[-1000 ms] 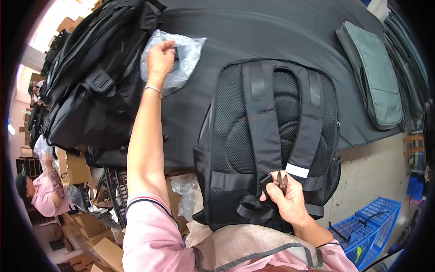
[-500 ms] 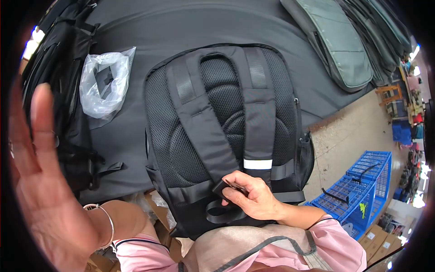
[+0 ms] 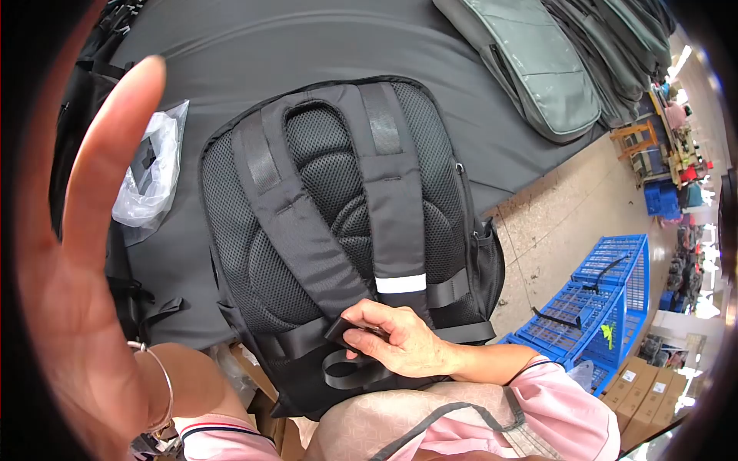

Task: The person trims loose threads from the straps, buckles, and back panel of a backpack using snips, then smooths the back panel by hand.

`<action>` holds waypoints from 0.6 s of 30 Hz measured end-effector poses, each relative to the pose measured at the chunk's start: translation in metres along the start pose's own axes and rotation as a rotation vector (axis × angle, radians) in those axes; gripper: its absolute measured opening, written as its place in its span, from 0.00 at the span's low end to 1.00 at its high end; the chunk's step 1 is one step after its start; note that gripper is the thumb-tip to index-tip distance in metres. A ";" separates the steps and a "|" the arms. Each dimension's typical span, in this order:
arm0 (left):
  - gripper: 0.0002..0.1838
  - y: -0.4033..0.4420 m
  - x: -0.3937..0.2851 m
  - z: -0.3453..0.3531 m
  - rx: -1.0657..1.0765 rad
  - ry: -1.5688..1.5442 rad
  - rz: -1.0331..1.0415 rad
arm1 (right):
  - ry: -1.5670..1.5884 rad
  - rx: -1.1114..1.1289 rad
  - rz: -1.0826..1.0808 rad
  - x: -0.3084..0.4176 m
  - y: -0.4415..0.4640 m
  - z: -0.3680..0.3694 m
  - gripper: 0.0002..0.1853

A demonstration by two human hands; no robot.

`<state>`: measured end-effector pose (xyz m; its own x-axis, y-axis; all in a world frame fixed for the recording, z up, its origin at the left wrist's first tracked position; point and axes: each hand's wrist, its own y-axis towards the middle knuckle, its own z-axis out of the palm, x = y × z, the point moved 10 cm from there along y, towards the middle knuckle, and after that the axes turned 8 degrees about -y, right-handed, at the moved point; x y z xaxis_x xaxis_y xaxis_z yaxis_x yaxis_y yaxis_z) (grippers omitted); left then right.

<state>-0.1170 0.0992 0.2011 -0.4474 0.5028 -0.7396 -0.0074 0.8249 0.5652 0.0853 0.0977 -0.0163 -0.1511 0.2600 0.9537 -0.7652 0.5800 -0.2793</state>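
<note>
A black backpack [image 3: 327, 207] lies with its mesh back panel and padded shoulder straps facing up. My right hand [image 3: 403, 338] is closed on the lower end of one shoulder strap, pinching a small dark piece there between thumb and fingers. A loop of black webbing [image 3: 350, 376] hangs just below this grip. The other strap, with a white band [image 3: 401, 284] across it, lies beside my hand. Raised close to the camera at the left, my left hand [image 3: 84, 300] is open, empty, thumb stretched out, apart from the backpack. Its fingers run partly out of view.
A clear plastic bag [image 3: 173, 165] with small black pieces lies on the dark cloth-covered table [image 3: 254, 38], partly behind my left hand. Grey bags [image 3: 538, 69] are stacked at the far right. Blue plastic crates [image 3: 576, 307] and cardboard boxes [image 3: 642, 399] stand on the floor at the right.
My left hand has come closer to the camera and moved up and right. The backpack and surroundings have shifted left in view. My right hand keeps its grip on the strap end.
</note>
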 end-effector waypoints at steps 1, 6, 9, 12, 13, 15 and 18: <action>0.30 -0.001 0.001 0.000 -0.003 0.011 -0.006 | -0.009 0.001 0.006 -0.001 0.000 0.000 0.13; 0.30 -0.003 0.005 -0.001 -0.023 0.022 -0.014 | -0.007 0.002 0.027 -0.003 0.000 0.000 0.13; 0.30 -0.005 0.005 -0.004 -0.032 0.026 -0.019 | -0.011 -0.002 0.030 -0.002 0.000 -0.001 0.14; 0.30 -0.006 0.006 -0.007 -0.046 0.040 -0.027 | -0.024 0.015 0.041 -0.001 0.001 -0.003 0.14; 0.30 -0.007 0.006 -0.008 -0.052 0.042 -0.033 | -0.026 0.024 0.052 -0.001 0.000 -0.002 0.14; 0.30 -0.007 0.008 -0.011 -0.070 0.053 -0.040 | -0.026 0.016 0.034 0.001 0.000 -0.002 0.13; 0.30 -0.010 0.010 -0.017 -0.095 0.067 -0.048 | 0.023 0.012 0.012 -0.003 0.001 -0.001 0.12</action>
<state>-0.1370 0.0916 0.1946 -0.5034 0.4421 -0.7424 -0.1137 0.8178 0.5642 0.0854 0.0981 -0.0197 -0.1459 0.2844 0.9475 -0.7711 0.5673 -0.2890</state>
